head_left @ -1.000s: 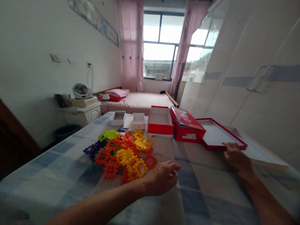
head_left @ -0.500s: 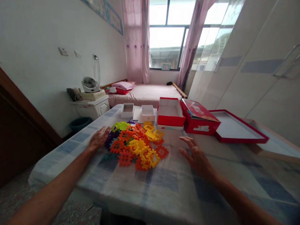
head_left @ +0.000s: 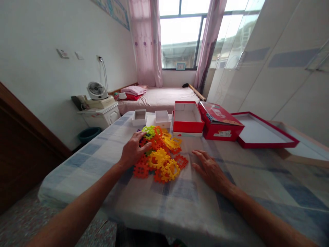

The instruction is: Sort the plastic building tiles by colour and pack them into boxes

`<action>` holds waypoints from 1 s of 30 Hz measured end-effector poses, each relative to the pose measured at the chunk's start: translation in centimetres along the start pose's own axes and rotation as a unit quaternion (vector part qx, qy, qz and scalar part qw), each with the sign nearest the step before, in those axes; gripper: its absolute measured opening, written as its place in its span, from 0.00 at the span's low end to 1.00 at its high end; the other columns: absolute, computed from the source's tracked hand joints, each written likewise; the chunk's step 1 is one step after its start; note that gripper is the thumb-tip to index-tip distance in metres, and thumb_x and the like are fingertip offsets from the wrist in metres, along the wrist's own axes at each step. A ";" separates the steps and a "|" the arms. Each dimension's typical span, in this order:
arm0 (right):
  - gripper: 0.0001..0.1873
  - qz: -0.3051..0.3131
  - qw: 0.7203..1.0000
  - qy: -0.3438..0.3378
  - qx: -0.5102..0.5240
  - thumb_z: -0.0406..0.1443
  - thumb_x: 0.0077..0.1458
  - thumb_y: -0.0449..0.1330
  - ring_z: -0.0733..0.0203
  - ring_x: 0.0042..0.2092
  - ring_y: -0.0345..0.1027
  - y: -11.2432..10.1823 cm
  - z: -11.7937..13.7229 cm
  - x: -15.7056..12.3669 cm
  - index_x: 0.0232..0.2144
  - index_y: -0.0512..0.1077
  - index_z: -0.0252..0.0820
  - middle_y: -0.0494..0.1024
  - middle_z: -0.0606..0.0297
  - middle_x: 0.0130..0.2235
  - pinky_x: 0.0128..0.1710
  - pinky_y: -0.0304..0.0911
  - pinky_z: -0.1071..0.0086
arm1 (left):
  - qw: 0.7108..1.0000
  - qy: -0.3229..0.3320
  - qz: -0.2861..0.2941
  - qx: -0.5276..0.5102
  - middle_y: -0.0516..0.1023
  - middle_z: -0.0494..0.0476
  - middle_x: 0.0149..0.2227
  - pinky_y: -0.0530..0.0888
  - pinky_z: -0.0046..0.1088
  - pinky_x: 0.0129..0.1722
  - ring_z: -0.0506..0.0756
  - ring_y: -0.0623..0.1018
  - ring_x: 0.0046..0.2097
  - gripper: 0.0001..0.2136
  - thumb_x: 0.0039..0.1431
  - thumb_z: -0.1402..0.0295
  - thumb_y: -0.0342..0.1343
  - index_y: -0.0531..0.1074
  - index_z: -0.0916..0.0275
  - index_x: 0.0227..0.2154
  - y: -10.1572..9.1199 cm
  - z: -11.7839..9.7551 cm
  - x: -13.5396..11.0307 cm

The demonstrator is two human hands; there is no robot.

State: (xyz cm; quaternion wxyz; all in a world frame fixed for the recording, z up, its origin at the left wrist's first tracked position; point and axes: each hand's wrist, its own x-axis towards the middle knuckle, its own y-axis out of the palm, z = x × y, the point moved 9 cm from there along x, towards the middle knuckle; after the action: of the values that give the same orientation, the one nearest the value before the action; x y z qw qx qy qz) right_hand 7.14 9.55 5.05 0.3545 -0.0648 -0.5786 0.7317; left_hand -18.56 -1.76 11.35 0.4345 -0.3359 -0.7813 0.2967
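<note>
A pile of plastic interlocking pieces with notched edges lies on the checked tablecloth (head_left: 185, 206). Orange pieces (head_left: 141, 169), yellow pieces (head_left: 159, 157) and a lime green piece (head_left: 148, 131) show on top. My left hand (head_left: 133, 150) rests over the pile's left side, fingers apart, with its fingertips at the green and orange pieces. It hides most of the purple and teal ones beneath. To the right of the pile, my right hand (head_left: 209, 171) hovers low or rests on the cloth, fingers stretched out and holding nothing. A single orange piece (head_left: 181, 161) is nearest to it.
Behind the pile stand two small white boxes (head_left: 162, 125), an open red box (head_left: 188, 126) and a closed red box (head_left: 223, 132). A red-rimmed lid (head_left: 267, 145) lies at the right, partly over a shallow tray (head_left: 305, 158). Beyond the table is a bed (head_left: 164, 96).
My left hand has moved right, from beside the pile onto its left part. My right hand has shifted slightly left, nearer the pile. The camera view has tilted slightly.
</note>
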 end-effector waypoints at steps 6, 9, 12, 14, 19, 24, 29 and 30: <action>0.23 0.001 1.000 0.000 0.016 0.41 0.59 0.46 0.56 0.56 0.58 0.0 0.1 -0.1 0.56 0.56 0.45 0.62 0.58 0.57 0.55 0.53 0.61 | 0.994 0.069 0.054 0.066 0.68 0.57 0.54 0.69 0.33 0.49 0.58 0.72 0.51 0.17 0.59 0.61 0.48 0.67 0.58 0.51 2.5 -6.8 -0.6; 0.23 -0.007 0.999 0.001 0.033 0.41 0.59 0.47 0.55 0.56 0.58 -0.2 0.2 -0.1 0.57 0.55 0.45 0.62 0.58 0.56 0.56 0.53 0.60 | 0.989 0.113 0.070 0.071 0.70 0.59 0.52 0.69 0.33 0.49 0.58 0.72 0.51 0.17 0.60 0.64 0.48 0.67 0.61 0.50 4.1 -9.9 -0.6; 0.24 -0.024 0.998 -0.007 0.063 0.40 0.59 0.48 0.56 0.57 0.57 -0.3 0.2 -0.2 0.57 0.53 0.46 0.61 0.59 0.57 0.56 0.53 0.60 | 0.979 0.167 0.088 0.074 0.72 0.60 0.49 0.68 0.36 0.50 0.59 0.71 0.51 0.16 0.58 0.66 0.50 0.68 0.61 0.48 6.3 -12.9 -0.9; 0.25 -0.045 0.995 -0.007 0.084 0.38 0.58 0.48 0.58 0.57 0.57 -0.4 0.0 -0.2 0.58 0.52 0.46 0.61 0.60 0.57 0.57 0.53 0.61 | 0.971 0.203 0.099 0.074 0.73 0.59 0.48 0.67 0.38 0.50 0.59 0.72 0.50 0.14 0.57 0.66 0.51 0.69 0.59 0.46 7.9 -14.9 -1.3; 0.24 -0.087 0.990 0.006 0.114 0.32 0.58 0.45 0.62 0.57 0.55 -1.0 -0.6 -0.3 0.58 0.51 0.43 0.61 0.60 0.56 0.58 0.52 0.64 | 0.961 0.249 0.102 0.059 0.69 0.60 0.53 0.63 0.44 0.54 0.61 0.69 0.54 0.14 0.57 0.61 0.52 0.70 0.58 0.45 9.2 -17.7 -1.7; 0.23 -0.075 0.990 0.034 0.115 0.33 0.58 0.45 0.62 0.57 0.56 -1.3 -0.7 -0.7 0.57 0.54 0.42 0.61 0.59 0.56 0.58 0.53 0.65 | 0.984 0.174 0.020 0.037 0.66 0.58 0.56 0.62 0.39 0.57 0.58 0.67 0.56 0.17 0.62 0.59 0.44 0.69 0.60 0.48 5.0 -10.7 1.4; 0.23 -0.062 0.992 0.046 0.105 0.37 0.59 0.46 0.59 0.56 0.57 -1.1 -0.8 -0.6 0.57 0.54 0.42 0.61 0.58 0.56 0.57 0.54 0.63 | 0.994 -0.040 0.012 0.102 0.69 0.64 0.53 0.59 0.42 0.57 0.62 0.65 0.57 0.20 0.61 0.59 0.39 0.69 0.65 0.46 2.1 4.4 3.8; 0.23 -0.061 0.992 0.045 0.102 0.38 0.59 0.46 0.59 0.56 0.58 -1.0 -0.9 -0.5 0.57 0.54 0.43 0.61 0.58 0.56 0.57 0.55 0.63 | 0.992 -0.061 0.029 0.106 0.72 0.65 0.51 0.61 0.42 0.56 0.62 0.67 0.56 0.20 0.61 0.59 0.40 0.70 0.66 0.45 2.2 6.4 3.8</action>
State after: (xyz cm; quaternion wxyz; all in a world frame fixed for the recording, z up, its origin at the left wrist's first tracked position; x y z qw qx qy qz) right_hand 8.41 10.01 5.47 0.4288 -0.0253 -0.4872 0.7604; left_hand -25.08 1.39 8.68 0.4109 -0.2916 -0.7602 0.4101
